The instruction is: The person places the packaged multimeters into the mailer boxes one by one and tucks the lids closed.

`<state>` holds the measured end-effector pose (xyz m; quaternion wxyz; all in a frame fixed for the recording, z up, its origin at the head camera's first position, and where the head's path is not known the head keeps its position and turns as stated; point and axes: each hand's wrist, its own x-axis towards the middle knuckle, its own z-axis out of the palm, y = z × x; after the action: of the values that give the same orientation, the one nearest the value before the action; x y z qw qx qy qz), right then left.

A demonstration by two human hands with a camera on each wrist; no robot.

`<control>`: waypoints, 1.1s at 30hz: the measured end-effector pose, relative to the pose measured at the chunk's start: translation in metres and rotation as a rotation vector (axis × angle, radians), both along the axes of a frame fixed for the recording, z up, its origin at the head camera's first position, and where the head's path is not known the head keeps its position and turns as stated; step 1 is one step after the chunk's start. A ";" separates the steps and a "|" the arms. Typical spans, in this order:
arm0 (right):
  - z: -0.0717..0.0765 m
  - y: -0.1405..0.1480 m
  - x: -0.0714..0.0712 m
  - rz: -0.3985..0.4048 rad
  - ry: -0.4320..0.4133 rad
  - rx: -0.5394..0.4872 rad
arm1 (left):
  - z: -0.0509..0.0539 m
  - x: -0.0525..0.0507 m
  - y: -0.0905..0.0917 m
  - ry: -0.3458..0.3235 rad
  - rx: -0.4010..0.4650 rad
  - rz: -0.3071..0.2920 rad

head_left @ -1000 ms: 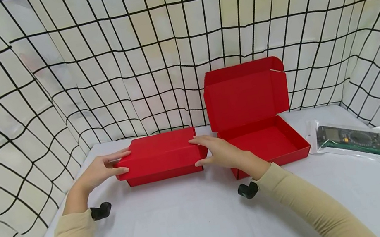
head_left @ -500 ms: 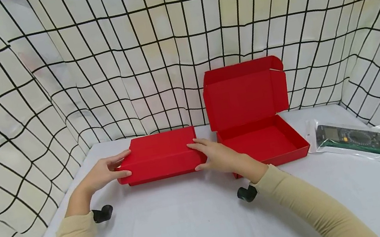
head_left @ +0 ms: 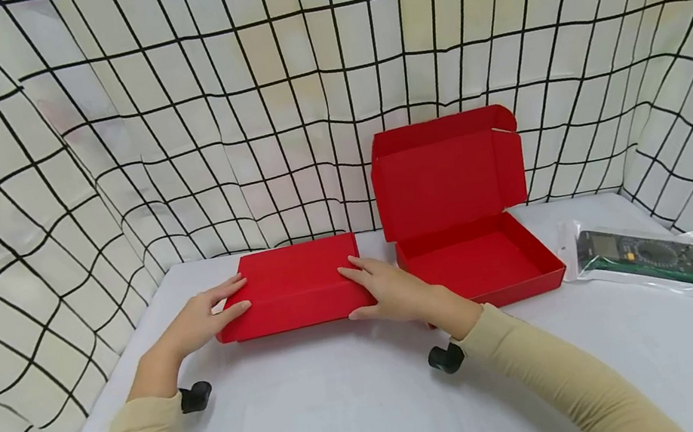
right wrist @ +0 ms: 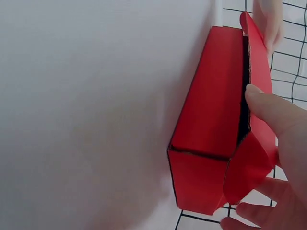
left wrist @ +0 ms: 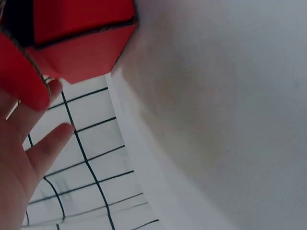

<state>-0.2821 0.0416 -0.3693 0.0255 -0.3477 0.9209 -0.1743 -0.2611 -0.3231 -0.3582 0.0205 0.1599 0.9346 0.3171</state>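
A red cardboard box (head_left: 291,275) lies on the table with its lid lowered. Its front flap (head_left: 300,310) hangs outside the front wall, and the right wrist view shows a dark gap between the flap and the box wall (right wrist: 211,96). My left hand (head_left: 199,321) touches the left end of the lid, its fingers extended. In the left wrist view, fingers of that hand (left wrist: 24,143) lie by a rounded side flap (left wrist: 21,76). My right hand (head_left: 393,288) rests on the lid's right end, fingers spread. Its thumb (right wrist: 261,98) touches the front flap's edge.
Right of the box stands a second red box (head_left: 477,259), its lid (head_left: 451,183) raised upright. Farther right lies a multimeter (head_left: 645,256) in a clear plastic bag. Wire grid over white cloth (head_left: 327,97) encloses the back and sides of the white table (head_left: 325,418).
The lid's front flap has come down over the front wall, covering nearly all of it. My left hand has shifted slightly right onto the lid; my right hand has lowered a little with it.
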 end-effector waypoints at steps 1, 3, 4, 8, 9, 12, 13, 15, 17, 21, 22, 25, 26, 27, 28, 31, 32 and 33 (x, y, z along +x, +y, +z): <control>-0.001 -0.002 0.000 0.001 0.011 0.011 | 0.000 0.000 0.003 0.013 -0.032 0.003; -0.002 -0.005 0.000 0.003 0.027 0.022 | -0.001 0.001 0.008 0.040 -0.087 0.004; -0.003 -0.007 0.000 0.001 0.029 0.027 | -0.001 0.000 0.011 0.052 -0.111 0.003; -0.003 -0.012 0.001 0.002 0.036 0.039 | -0.003 -0.002 0.019 0.071 -0.187 -0.010; -0.003 -0.013 0.001 0.001 0.036 0.047 | -0.004 -0.002 0.020 0.071 -0.202 -0.013; -0.004 -0.015 0.002 0.002 0.033 0.069 | -0.007 -0.004 0.023 0.062 -0.247 -0.015; -0.004 -0.016 0.002 0.003 0.031 0.080 | -0.008 -0.004 0.023 0.059 -0.262 -0.016; -0.005 -0.016 0.002 0.009 0.027 0.094 | -0.011 -0.004 0.024 0.060 -0.299 -0.023; -0.006 -0.016 0.002 0.012 0.018 0.102 | -0.013 -0.004 0.025 0.060 -0.329 -0.029; -0.008 -0.019 0.002 0.015 0.006 0.117 | -0.014 -0.002 0.026 0.052 -0.370 -0.042; -0.008 -0.020 0.003 0.017 0.004 0.121 | -0.013 0.000 0.026 0.044 -0.375 -0.044; -0.010 -0.023 0.005 0.023 0.005 0.143 | -0.012 0.003 0.025 0.023 -0.388 -0.050; -0.010 -0.024 0.006 0.021 0.009 0.152 | -0.011 0.004 0.025 0.019 -0.388 -0.054; -0.011 -0.025 0.006 0.016 0.011 0.161 | -0.011 0.004 0.026 0.015 -0.389 -0.056; -0.011 -0.025 0.006 0.009 0.015 0.169 | -0.011 0.004 0.026 0.012 -0.393 -0.059; -0.012 -0.025 0.006 -0.007 0.041 0.207 | -0.010 0.002 0.029 0.012 -0.397 -0.064; -0.013 -0.025 0.006 -0.007 0.051 0.222 | -0.011 0.002 0.030 0.012 -0.399 -0.063; -0.015 -0.025 0.006 -0.005 0.062 0.235 | -0.011 0.002 0.031 0.007 -0.403 -0.059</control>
<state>-0.2764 0.0164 -0.3838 0.0374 -0.3454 0.9361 -0.0544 -0.2594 -0.2925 -0.3695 0.0580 0.1812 0.9740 0.1226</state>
